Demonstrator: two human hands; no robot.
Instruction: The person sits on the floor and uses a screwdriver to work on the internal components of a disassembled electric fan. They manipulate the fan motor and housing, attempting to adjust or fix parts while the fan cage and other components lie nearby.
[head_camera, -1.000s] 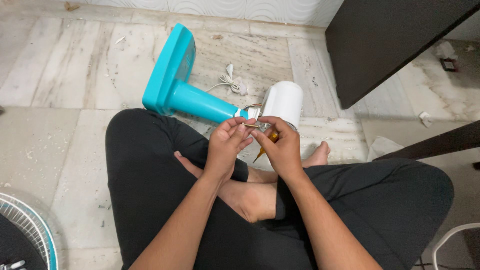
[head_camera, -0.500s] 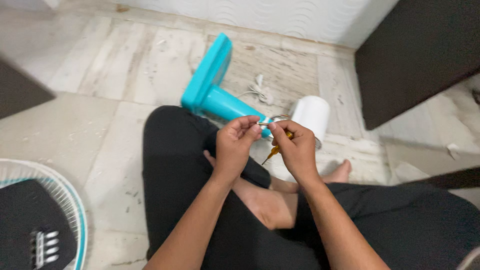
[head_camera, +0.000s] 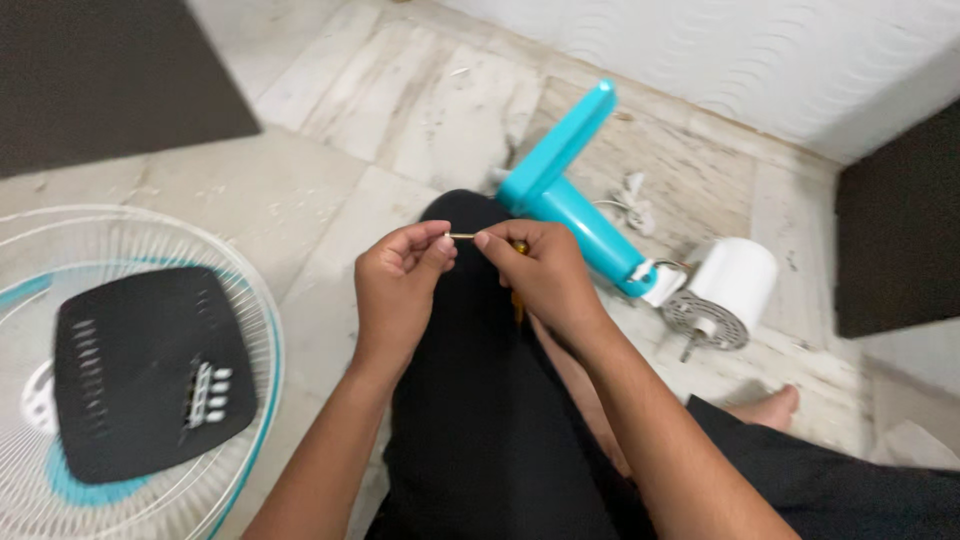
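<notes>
As the view swung left, hands (head_camera: 470, 265) off fan motor (head_camera: 725, 290), pinching screw (head_camera: 462, 236).

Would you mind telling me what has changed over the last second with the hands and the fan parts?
The left hand and right hand have risen off the fan motor and now pinch a thin metal pin between them above the lap. The view swung left, showing the fan guard. The turquoise stand stays lying on the floor.
</notes>
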